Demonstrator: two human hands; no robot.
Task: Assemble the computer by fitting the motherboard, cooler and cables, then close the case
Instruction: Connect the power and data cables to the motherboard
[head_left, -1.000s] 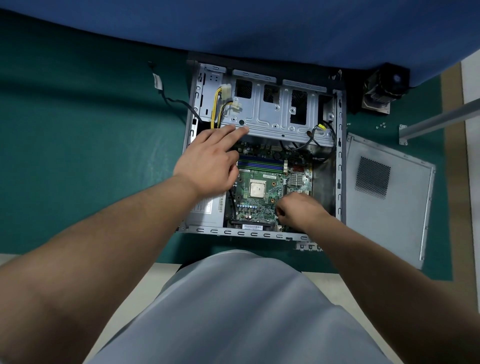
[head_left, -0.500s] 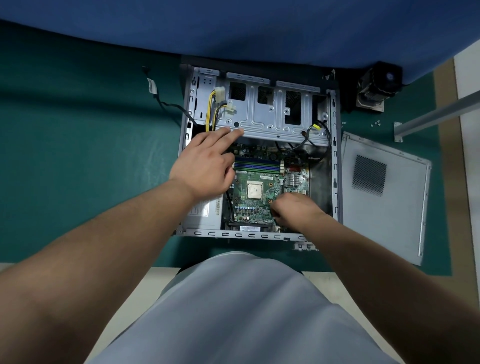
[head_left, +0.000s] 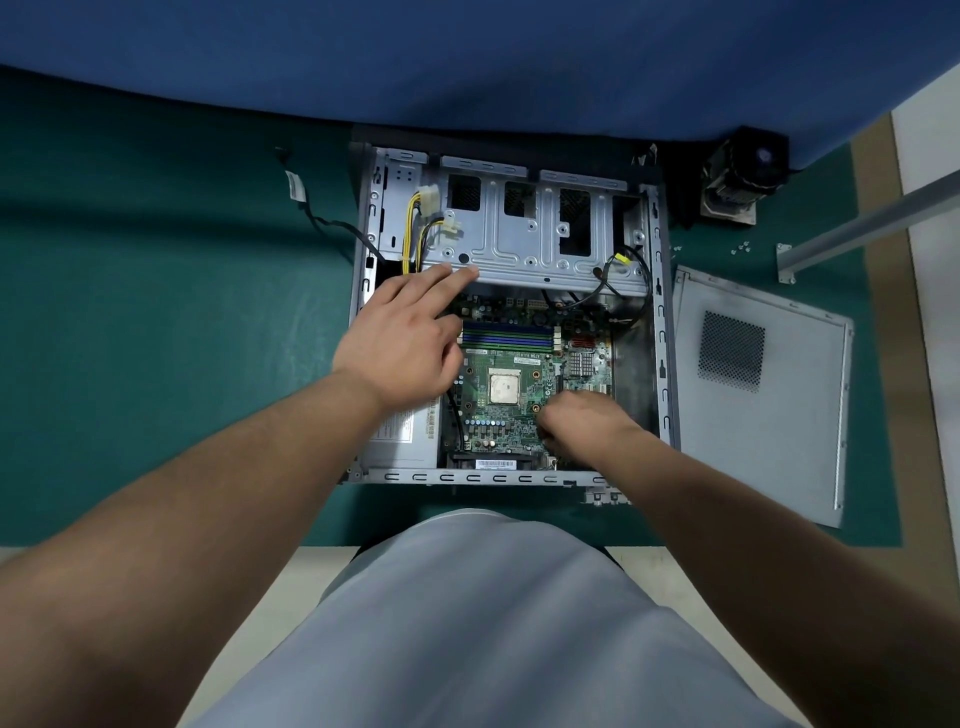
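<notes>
Green mat (head_left: 156, 364) holds open case (head_left: 660, 322) mid-frame; left hand (head_left: 402, 338) spread on cage (head_left: 535, 249), right hand (head_left: 587, 421) curled on motherboard (head_left: 506, 421), grip unclear.

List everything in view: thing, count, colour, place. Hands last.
computer case: one, grey metal, open on the green mat.
motherboard: one, green, inside the case.
side panel: one, grey, on the mat right of the case.
cooler: one, black, on the mat beyond the case's far right corner.
yellow and black cables: one bundle, case's far left.
screws: a few, silver, right of the cooler.
left hand: fingers straight, at the drive cage edge.
right hand: curled, on the motherboard's right side.
</notes>
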